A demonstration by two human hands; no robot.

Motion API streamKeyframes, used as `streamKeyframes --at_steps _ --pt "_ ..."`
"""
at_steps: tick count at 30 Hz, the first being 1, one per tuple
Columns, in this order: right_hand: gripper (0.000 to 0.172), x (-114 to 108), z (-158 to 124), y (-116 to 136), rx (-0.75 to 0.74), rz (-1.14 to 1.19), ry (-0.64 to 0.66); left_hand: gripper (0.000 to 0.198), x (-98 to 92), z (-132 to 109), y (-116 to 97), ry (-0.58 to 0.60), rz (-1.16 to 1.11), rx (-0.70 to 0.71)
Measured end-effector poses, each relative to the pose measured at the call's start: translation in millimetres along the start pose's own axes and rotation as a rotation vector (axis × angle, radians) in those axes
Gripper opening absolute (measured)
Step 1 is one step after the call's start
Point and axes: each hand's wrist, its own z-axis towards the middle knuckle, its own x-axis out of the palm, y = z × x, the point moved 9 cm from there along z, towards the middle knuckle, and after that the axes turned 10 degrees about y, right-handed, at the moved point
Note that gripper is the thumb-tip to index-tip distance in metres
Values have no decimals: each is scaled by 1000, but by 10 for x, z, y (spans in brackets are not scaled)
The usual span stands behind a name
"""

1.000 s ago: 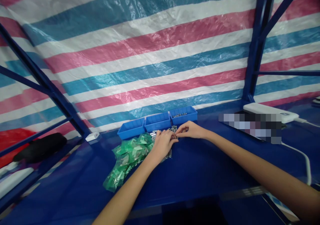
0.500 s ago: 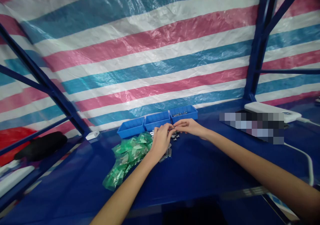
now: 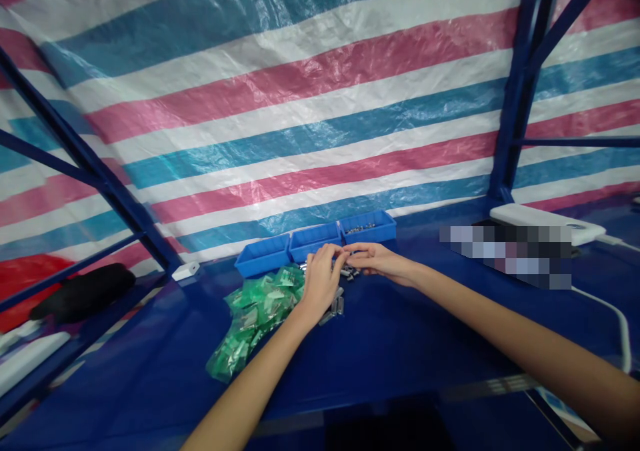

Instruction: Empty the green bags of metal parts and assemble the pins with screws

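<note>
Left hand (image 3: 321,279) and right hand (image 3: 377,262) are meeting over small metal parts (image 3: 351,275), fingertips close together; can't tell if either grip is clamping one. Parts are lying on the table (image 3: 400,334), just in front of blue bins (image 3: 306,253) lining its far edge. Green plastic packets (image 3: 263,307) are sitting beside left hand.

Small silvery metal cylinders (image 3: 340,305) gleam; thin green plastic bags (image 3: 265,304) look crinkled and shiny, blue rectangular plastic bins (image 3: 265,264) smooth, the dark-blue tabletop (image 3: 400,344) glossy, the red-white-blue striped plastic sheeting (image 3: 310,134) creased.
</note>
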Motion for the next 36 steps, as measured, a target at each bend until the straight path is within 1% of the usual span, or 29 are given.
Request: streamKeyframes --at_steps 4,8,14,17,21,23,25,28,32,36 --pt "36 37 5 8 -24 21 17 23 -4 0 7 -2 0 -12" --pt "34 -10 11 26 -47 17 -19 25 -7 -1 26 -13 -30 -21" --pt "29 -82 12 32 -24 -22 -89 29 26 4 55 4 -15 -44" --pt "23 -177 24 -1 -22 -29 -150 31 64 8 78 34 -14 -61" --pt "20 -371 40 -65 -20 -41 -245 34 202 4 43 153 51 -20" --pt "21 -487 37 -106 -12 -27 -303 30 273 -10 6 202 118 21" --pt "23 -606 25 -139 -8 -37 -367 21 346 -26 -12 251 162 50" --pt "25 -754 8 -146 -43 -111 -446 13 435 -39 -4 304 189 68" --pt "24 -849 -6 -131 -112 -227 -510 14 472 -43 -1 296 183 95" --pt "26 -865 11 -146 -143 -274 -514 14 444 -55 -40 264 166 109"
